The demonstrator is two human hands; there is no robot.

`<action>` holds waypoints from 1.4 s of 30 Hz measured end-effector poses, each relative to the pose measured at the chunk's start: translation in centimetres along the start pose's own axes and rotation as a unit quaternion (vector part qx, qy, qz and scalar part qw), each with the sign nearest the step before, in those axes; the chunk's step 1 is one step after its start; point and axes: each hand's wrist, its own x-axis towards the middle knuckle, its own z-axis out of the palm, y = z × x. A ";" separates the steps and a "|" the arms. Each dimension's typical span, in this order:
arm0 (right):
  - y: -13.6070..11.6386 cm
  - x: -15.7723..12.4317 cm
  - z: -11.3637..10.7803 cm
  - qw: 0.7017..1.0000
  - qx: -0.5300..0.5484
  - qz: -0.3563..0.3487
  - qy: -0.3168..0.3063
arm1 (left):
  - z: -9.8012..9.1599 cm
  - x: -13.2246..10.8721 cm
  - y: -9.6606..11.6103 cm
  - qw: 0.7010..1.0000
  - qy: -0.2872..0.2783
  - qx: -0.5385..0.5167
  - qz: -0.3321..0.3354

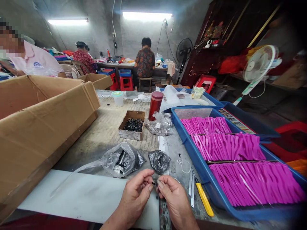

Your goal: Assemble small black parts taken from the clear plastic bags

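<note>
My left hand [136, 195] and my right hand [171, 196] meet fingertip to fingertip at the front of the table. Between their pinched thumbs and fingers is a small black part [154, 183], too small to name and mostly covered by the fingers. Both hands look closed on it. Just beyond them lie an open clear plastic bag [123, 159] with dark pieces inside and a crumpled black bag [161, 161]. Farther back, a small cardboard box [130, 134] holds many small black parts.
A yellow-handled tool [204, 199] lies right of my hands, beside a blue tray [178, 127] of purple strips [254, 182]. A large cardboard box [52, 124] borders the left. A red tumbler [155, 105] stands behind. Other people sit at the back and left.
</note>
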 end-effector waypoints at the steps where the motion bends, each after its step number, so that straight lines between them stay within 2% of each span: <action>1: 0.1 0.0 0.0 1.000 0.001 0.000 0.000 | 0.0 0.0 -0.2 1.000 -0.001 0.009 0.007; 5: 0.5 0.0 0.1 1.000 0.009 -0.002 0.005 | -0.1 -0.2 -0.9 0.995 -0.001 0.077 0.061; 10: 1.0 0.0 0.1 1.000 0.014 -0.012 0.018 | -0.2 -0.4 -1.2 0.975 0.011 0.172 0.140; 19: 0.7 -0.1 0.1 1.000 -0.005 -0.008 0.027 | -0.2 -0.4 -1.4 0.943 0.024 0.253 0.217; 28: -0.2 -0.1 0.3 0.999 -0.042 -0.007 0.024 | -0.3 -0.4 -1.3 0.934 0.016 0.268 0.238; 37: -0.5 -0.2 -0.1 0.997 -0.078 -0.019 -0.004 | -0.2 -0.3 -1.6 0.956 0.010 0.232 0.178; 42: -0.2 -0.1 -0.2 0.997 -0.073 -0.021 -0.016 | -0.2 -0.4 -1.7 0.957 -0.001 0.232 0.175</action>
